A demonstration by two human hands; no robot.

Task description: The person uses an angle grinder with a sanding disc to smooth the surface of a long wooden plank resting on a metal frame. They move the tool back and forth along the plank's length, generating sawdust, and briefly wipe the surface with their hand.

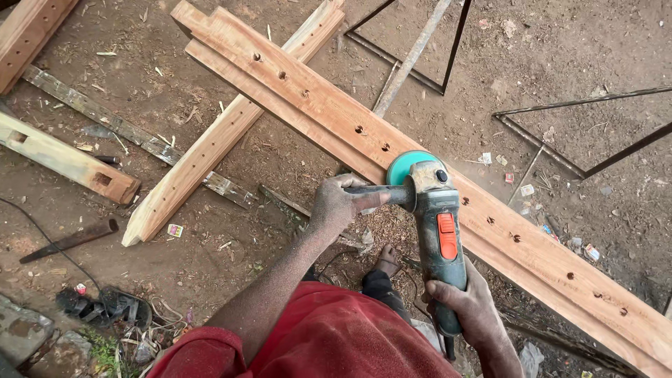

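Angle grinder (437, 224), disc on drilled timber beam (329, 112): left hand (336, 204) fingers clamped on side handle, right hand (469, 304) fingers clamped on body

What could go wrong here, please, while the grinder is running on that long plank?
The left hand grips the side handle right beside the green disc; a slip could bring bare fingers against it. The plank rests across another board with no clamp visible, so it might shift under pressure. A bare foot sits just below the grinder, which the right hand holds; a drop could hurt it.
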